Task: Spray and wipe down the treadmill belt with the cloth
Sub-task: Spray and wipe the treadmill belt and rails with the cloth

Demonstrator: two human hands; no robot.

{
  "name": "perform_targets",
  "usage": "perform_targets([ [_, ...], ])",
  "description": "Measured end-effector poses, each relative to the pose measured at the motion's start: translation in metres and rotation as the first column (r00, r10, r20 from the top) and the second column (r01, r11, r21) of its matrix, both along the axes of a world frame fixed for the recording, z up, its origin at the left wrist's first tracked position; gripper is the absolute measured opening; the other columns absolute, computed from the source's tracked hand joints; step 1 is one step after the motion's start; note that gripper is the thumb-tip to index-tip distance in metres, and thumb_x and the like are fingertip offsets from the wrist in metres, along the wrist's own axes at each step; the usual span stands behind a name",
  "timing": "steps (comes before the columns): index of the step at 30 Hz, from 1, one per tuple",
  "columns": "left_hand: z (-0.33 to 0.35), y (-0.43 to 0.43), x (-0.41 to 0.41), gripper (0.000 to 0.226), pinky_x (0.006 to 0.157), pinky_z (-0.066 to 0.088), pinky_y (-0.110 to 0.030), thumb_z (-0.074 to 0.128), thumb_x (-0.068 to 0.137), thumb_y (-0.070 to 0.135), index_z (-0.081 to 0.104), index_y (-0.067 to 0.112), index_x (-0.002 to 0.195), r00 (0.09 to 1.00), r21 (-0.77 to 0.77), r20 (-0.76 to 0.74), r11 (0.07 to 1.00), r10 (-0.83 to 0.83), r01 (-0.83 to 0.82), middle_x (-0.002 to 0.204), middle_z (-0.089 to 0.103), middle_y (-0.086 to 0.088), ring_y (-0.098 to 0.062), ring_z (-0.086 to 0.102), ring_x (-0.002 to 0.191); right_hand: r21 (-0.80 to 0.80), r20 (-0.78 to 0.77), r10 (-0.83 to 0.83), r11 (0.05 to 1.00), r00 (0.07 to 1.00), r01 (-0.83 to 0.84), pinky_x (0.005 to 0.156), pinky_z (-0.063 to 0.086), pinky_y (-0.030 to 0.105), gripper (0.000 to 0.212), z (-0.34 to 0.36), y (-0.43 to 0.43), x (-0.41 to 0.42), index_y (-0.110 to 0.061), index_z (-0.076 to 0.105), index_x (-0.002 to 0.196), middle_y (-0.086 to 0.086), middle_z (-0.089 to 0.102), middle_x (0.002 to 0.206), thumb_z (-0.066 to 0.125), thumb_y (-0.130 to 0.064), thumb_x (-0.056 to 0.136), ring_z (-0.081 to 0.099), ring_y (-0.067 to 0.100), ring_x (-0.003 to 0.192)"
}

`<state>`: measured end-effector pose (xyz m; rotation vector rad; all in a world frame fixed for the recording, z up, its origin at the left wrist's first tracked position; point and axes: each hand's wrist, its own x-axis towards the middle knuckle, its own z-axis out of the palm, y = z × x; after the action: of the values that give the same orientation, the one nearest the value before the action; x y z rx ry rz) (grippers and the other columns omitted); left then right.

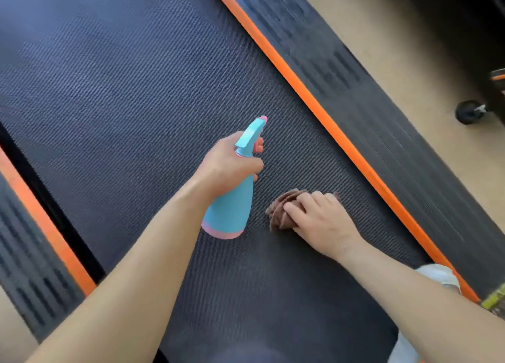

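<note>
Left hand [229, 163] grips spray bottle [232, 198] mid-frame, nozzle aimed toward upper right. Right hand [319, 220] presses bunched brown cloth [281, 209] onto treadmill belt [123, 89], lower centre. Best: mist ahead of cloth, wipe in long overlapping strokes.

The belt [136, 89] is seen in dark grey, covered with a pattern of tiny bumps. Bright orange stripes [300, 89] are seen along its edges. The side rails [369, 89] are coloured black with thin lines. The spray bottle [232, 206] is coloured light blue with pink trim. The cloth [281, 209] is brown. The floor [396, 48] is tan.
</note>
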<state>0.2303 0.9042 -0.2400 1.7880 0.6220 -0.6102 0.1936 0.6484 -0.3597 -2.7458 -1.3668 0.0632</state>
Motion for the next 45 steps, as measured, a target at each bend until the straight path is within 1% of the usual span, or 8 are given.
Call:
perform_targets([
  [5,0.002,-0.024,0.026,0.034,0.068,0.057,-0.024,0.067,0.081,0.007,0.070,0.026,0.109,0.987,-0.014,0.061,0.988,-0.150,0.152,0.114,0.074,0.011,-0.013,0.073,0.069,-0.042,0.020,-0.367,0.929,0.930,0.368,0.062,0.038,0.041,0.029,0.016,0.014,0.065,-0.012,0.063,0.100,0.013,0.056,0.093,0.068,-0.038,0.087,0.054,0.035,0.079],
  [12,0.019,-0.014,0.001,0.030,0.057,0.051,-0.012,0.066,0.085,0.004,0.070,0.020,0.110,0.974,0.008,0.065,0.977,-0.215,0.215,0.098,0.071,0.010,-0.015,0.074,0.073,-0.020,-0.016,-0.408,0.913,0.913,0.408,0.067,0.045,0.044,0.028,0.012,0.032,0.042,-0.015,0.062,0.104,0.012,0.056,0.098,0.067,-0.039,0.091,0.054,0.033,0.084],
  [18,0.004,-0.011,-0.047,0.040,0.062,0.050,-0.009,0.066,0.084,0.003,0.070,0.029,0.114,0.991,0.011,0.047,0.992,-0.129,0.128,0.117,0.074,0.012,-0.018,0.077,0.091,0.101,0.050,-0.487,0.871,0.872,0.480,0.067,0.041,0.044,0.026,-0.005,0.036,0.029,-0.017,0.061,0.104,0.011,0.056,0.097,0.063,-0.040,0.092,0.053,0.035,0.083],
  [21,0.002,-0.014,-0.073,0.043,0.062,0.051,-0.013,0.066,0.084,-0.003,0.071,0.029,0.112,0.997,-0.043,0.026,0.997,-0.069,0.070,0.118,0.075,0.010,-0.010,0.073,0.074,0.105,0.025,-0.408,0.909,0.913,0.404,0.067,0.039,0.045,0.024,0.000,0.028,-0.021,-0.017,0.062,0.102,0.011,0.056,0.095,0.064,-0.038,0.089,0.052,0.034,0.082],
  [25,0.001,-0.008,-0.114,0.047,0.071,0.052,-0.021,0.069,0.082,-0.001,0.071,0.033,0.115,0.998,0.016,0.033,0.999,-0.048,0.048,0.114,0.075,0.016,-0.013,0.072,0.076,0.095,0.035,0.016,0.995,0.999,-0.019,0.066,0.042,0.045,0.023,-0.007,0.013,-0.072,-0.018,0.062,0.096,0.010,0.056,0.093,0.068,-0.036,0.083,0.053,0.033,0.080],
  [33,0.006,0.001,-0.176,0.051,0.075,0.053,-0.024,0.067,0.069,0.016,0.071,0.037,0.116,0.999,0.004,0.034,1.000,0.002,-0.002,0.118,0.074,0.016,-0.017,0.076,0.080,0.090,0.028,-0.427,0.902,0.904,0.423,0.075,0.044,0.045,0.029,0.001,0.090,-0.017,-0.015,0.063,0.104,0.014,0.058,0.103,0.060,-0.040,0.091,0.056,0.037,0.091],
  [39,0.007,-0.003,-0.189,0.042,0.066,0.057,-0.020,0.064,0.084,-0.006,0.070,0.023,0.114,0.996,-0.018,0.030,0.996,0.088,-0.087,0.125,0.074,0.002,-0.020,0.074,0.071,0.122,0.040,0.142,0.982,0.989,-0.146,0.065,0.042,0.044,0.023,-0.007,0.032,-0.090,-0.017,0.062,0.096,0.011,0.056,0.092,0.066,-0.039,0.086,0.054,0.034,0.080],
  [45,0.009,-0.018,-0.184,0.048,0.065,0.056,-0.020,0.060,0.087,-0.012,0.065,0.010,0.130,0.996,-0.050,0.049,0.996,0.075,-0.073,0.128,0.071,-0.006,-0.008,0.070,0.066,0.172,0.042,-0.424,0.895,0.904,0.412,0.071,0.046,0.047,0.030,-0.004,0.050,-0.011,-0.011,0.062,0.102,0.017,0.058,0.100,0.064,-0.039,0.092,0.057,0.039,0.088],
])
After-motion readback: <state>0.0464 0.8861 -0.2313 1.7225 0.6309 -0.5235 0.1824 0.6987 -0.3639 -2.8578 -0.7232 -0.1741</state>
